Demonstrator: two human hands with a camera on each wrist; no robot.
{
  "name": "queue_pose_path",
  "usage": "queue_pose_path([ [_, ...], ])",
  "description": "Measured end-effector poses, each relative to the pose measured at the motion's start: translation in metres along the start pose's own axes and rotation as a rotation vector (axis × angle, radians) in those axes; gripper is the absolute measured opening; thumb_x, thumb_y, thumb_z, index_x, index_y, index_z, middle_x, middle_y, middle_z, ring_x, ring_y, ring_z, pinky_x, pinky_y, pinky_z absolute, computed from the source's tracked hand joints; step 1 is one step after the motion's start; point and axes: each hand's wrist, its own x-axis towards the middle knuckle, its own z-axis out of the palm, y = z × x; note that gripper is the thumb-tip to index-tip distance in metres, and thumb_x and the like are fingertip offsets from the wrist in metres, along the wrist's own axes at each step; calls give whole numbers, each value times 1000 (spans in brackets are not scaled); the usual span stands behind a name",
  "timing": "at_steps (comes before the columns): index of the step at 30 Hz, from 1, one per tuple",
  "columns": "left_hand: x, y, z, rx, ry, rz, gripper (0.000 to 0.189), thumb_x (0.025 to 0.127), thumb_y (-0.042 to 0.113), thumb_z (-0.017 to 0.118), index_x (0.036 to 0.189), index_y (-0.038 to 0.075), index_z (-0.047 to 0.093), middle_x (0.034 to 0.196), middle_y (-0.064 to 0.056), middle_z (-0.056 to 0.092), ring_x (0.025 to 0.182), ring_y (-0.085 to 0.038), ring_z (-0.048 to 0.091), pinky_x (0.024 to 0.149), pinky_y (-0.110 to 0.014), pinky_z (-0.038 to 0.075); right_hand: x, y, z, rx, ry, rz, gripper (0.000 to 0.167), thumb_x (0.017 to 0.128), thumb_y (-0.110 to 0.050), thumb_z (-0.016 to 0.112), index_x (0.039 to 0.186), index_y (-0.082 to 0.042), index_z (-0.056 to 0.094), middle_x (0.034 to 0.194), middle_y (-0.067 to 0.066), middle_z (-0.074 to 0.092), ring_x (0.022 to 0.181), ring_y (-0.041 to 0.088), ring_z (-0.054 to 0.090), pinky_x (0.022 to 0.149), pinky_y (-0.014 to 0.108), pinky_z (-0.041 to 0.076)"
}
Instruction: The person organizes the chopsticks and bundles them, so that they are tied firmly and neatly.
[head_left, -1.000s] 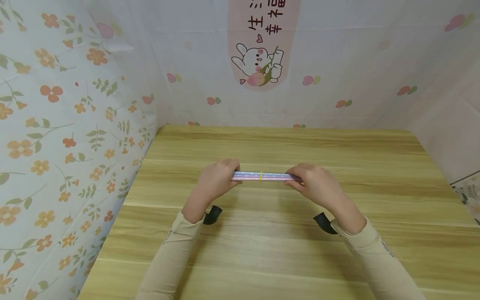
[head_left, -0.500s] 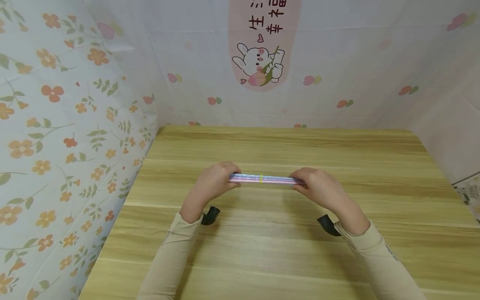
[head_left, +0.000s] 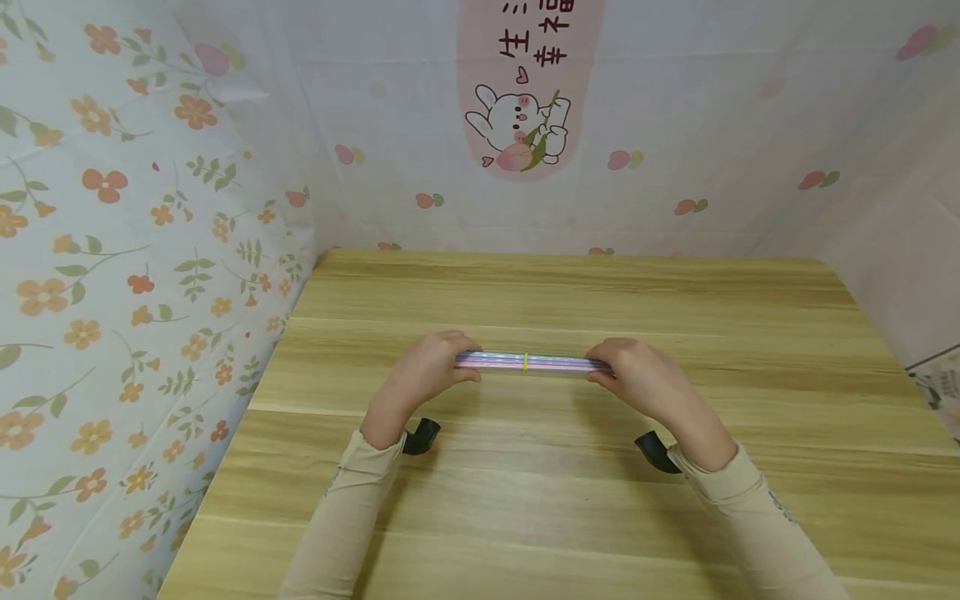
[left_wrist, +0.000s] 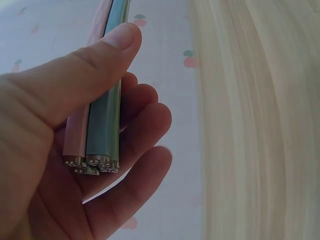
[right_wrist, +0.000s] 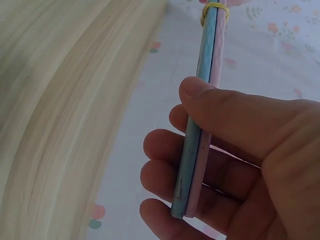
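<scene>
A bundle of pastel chopsticks point(head_left: 495, 361), pink, blue and green, is held level above the table, bound at the middle by a yellow rubber band point(head_left: 526, 362). My left hand point(head_left: 423, 375) grips one end, thumb across the sticks and fingers curled behind. In the left wrist view, silvery patterned butts of the chopsticks point(left_wrist: 102, 125) stick out below the thumb. My right hand point(head_left: 645, 383) pinches the other end. The right wrist view has the thinner, scuffed tips of the chopsticks point(right_wrist: 185, 175) lying across my curled fingers.
The wood-grain table point(head_left: 525, 517) lies beneath both hands. A white cloth with a rabbit print point(head_left: 517, 125) hangs behind it, and a floral cloth point(head_left: 135, 292) hangs along the left. Black curved pieces point(head_left: 422, 437) show at both wrists.
Both hands have come slightly nearer the front edge with the bundle. My right hand has shifted a little to the right and my left slightly left, each still gripping its end.
</scene>
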Motion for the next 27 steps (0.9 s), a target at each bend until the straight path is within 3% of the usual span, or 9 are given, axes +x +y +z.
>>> queue_pose_path([
  [10, -1, -5, 12, -14, 3, -10, 37, 74, 25, 79, 104, 6, 72, 101, -6, 72, 91, -18, 68, 81, -31, 53, -2, 6, 11, -59, 53, -6, 22, 74, -17, 81, 93, -8, 75, 80, 2, 65, 70, 15, 51, 55, 26, 44],
  [18, -4, -5, 21, -5, -15, -61, 33, 75, 20, 79, 104, 6, 71, 102, -6, 72, 90, -18, 68, 81, -33, 53, -3, 9, 23, -28, 67, -4, 21, 72, -14, 82, 90, -5, 75, 77, 3, 62, 69, 16, 50, 57, 28, 44],
  [27, -7, -3, 32, 114, -53, -139, 21, 76, 19, 79, 94, 15, 71, 87, 3, 70, 72, -13, 62, 64, -32, 51, -6, 9, 37, -6, 56, -35, 15, 73, -5, 80, 86, -2, 73, 76, 4, 63, 70, 18, 55, 61, 31, 47],
])
